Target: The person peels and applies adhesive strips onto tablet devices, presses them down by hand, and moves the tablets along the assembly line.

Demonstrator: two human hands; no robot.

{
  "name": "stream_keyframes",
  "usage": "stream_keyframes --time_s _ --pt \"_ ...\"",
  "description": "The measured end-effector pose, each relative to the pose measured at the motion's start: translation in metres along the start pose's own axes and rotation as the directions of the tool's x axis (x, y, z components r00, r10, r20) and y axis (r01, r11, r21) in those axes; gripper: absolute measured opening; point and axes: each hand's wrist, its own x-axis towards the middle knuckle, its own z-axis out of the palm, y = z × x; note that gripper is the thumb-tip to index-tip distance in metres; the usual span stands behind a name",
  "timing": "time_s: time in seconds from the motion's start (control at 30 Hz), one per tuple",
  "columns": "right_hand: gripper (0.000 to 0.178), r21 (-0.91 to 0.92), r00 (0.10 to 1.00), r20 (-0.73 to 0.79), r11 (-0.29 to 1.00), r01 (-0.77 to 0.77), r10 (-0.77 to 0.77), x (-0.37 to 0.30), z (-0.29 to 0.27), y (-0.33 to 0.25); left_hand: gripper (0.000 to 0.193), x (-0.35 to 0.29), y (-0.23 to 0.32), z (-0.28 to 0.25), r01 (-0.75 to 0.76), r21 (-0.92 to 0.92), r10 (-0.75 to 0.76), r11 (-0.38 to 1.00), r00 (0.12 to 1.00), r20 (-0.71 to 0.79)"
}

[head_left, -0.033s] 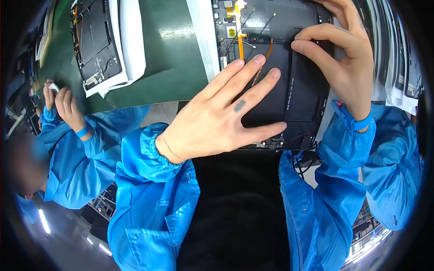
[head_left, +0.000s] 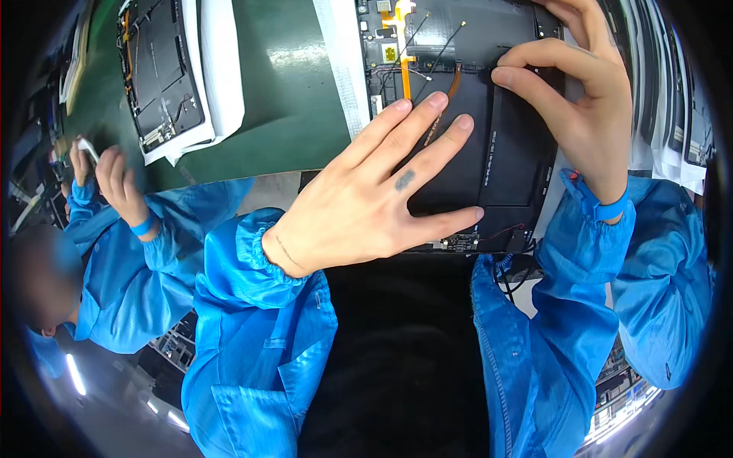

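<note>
An opened tablet-like device (head_left: pixel 525 164) with a black inside lies in front of me, its far edge cut off by the picture. My left hand (head_left: pixel 359 191) rests flat over its left and middle part, fingers spread, covering some of it. An orange flex cable (head_left: pixel 405 57) runs down toward those fingertips, and a brown ribbon cable (head_left: pixel 456 79) passes behind them. On the device's right side, my right hand (head_left: pixel 592 95) has thumb and index finger closed in a pinch against the black surface. Whatever sits between these fingertips is too small to make out.
Left on the green table (head_left: pixel 294 99), a second opened device (head_left: pixel 164 72) lies on white sheets (head_left: pixel 221 84). A co-worker at the left holds a small white object (head_left: pixel 88 148). Another person's blue sleeve (head_left: pixel 663 275) is at the right, near stacked sheets.
Both my hands and the device before me stay in place. At the left, the co-worker's hands have shifted slightly, and more of the white object shows.
</note>
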Motion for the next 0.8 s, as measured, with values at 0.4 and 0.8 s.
stream_keyframes --time_s 0.4,0.8 --pt "0.017 -0.207 0.992 -0.025 0.972 0.114 -0.122 0.004 0.002 -0.012 0.041 0.002 0.005 0.0 -0.012 0.059 0.009 0.998 0.999 0.051" --pt "0.018 0.035 0.978 -0.128 0.984 0.172 -0.166 0.003 0.008 0.016 0.043 0.001 0.008 0.004 0.009 0.089 -0.015 0.996 0.997 0.071"
